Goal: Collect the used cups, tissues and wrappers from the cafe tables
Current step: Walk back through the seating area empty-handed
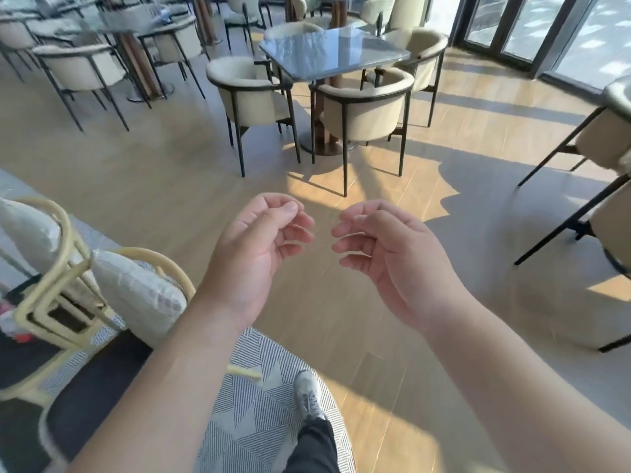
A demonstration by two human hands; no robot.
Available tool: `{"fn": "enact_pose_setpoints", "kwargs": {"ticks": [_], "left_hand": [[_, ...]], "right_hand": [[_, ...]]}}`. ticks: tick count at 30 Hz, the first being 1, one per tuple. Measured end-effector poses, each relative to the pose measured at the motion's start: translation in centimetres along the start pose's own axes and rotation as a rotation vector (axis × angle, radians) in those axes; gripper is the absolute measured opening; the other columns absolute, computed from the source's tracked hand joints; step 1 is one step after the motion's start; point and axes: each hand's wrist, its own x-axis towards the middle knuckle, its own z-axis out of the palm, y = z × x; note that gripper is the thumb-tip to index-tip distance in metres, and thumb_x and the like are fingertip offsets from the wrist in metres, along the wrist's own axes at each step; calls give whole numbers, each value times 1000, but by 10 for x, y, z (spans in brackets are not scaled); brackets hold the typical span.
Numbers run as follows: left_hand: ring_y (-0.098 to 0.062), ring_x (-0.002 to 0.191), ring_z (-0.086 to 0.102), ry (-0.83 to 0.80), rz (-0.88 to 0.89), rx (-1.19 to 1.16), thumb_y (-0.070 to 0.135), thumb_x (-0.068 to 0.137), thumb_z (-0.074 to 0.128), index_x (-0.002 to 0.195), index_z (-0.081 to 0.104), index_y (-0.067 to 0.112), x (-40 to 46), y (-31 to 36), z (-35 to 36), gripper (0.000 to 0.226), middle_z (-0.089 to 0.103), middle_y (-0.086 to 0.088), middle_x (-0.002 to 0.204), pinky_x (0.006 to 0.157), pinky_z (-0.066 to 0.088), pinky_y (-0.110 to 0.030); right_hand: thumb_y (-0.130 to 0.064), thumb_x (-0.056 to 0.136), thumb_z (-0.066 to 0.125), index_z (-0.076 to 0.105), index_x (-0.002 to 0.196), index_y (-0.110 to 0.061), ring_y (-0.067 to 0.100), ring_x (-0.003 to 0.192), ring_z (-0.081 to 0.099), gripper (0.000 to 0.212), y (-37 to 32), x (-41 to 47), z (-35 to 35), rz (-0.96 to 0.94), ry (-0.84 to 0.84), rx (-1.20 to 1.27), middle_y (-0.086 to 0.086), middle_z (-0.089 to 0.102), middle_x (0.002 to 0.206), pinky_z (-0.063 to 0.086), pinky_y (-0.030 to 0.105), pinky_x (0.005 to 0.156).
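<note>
Cafe interior, pale wood floor (170,172) with strong sun patches and long shadows at centre and right. Far left edge: yellow-framed chair (51,302) with pale cushions, dark seat below, standing on a grey patterned rug (252,404) that runs into the lower centre. Upper left: blurred group of cream tub chairs around a dark table (112,18); something small and bluish sits on it, too blurred to identify. Upper centre: square glossy dark-topped table (334,52) on a pedestal base, four cream tub chairs (365,110) with black legs tucked around it; its top shows only reflections. Upper right: glass doors (532,25). Right edge: part of another cream chair (607,138) with black legs. Lower centre: left hand (252,254) raised, palm inward, fingers loosely curled, holding nothing. Just right of it, right hand (392,261), mirrored pose, fingers loosely curled, also holding nothing; the fingertips of the two hands are near but apart. No cup, tissue or wrapper can be made out clearly on any table; both hands are well apart from the tabletops, which lie in the upper frame. Bottom centre: one pale shoe (307,390) and dark trouser leg on the rug edge.
</note>
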Motion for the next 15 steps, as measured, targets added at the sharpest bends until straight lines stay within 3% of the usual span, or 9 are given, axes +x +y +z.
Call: {"fn": "enact_pose_setpoints", "kwargs": {"ticks": [8, 15], "left_hand": [[-13, 74, 65, 55, -25, -31, 25, 85, 56, 88, 62, 18, 166, 8, -75, 10, 71, 2, 81, 73, 47, -29], [-12, 73, 64, 66, 47, 7, 24, 86, 54, 88, 61, 18, 267, 39, -125, 10, 71, 4, 80, 72, 48, -26]], "right_hand": [[-21, 76, 55, 67, 86, -16, 18, 74, 63, 16, -9, 184, 43, 56, 14, -71, 5, 69, 83, 48, 32, 71], [-22, 78, 54, 66, 92, -14, 18, 76, 63, 21, -23, 300, 91, 18, -84, -75, 5, 69, 85, 48, 32, 71]]}}
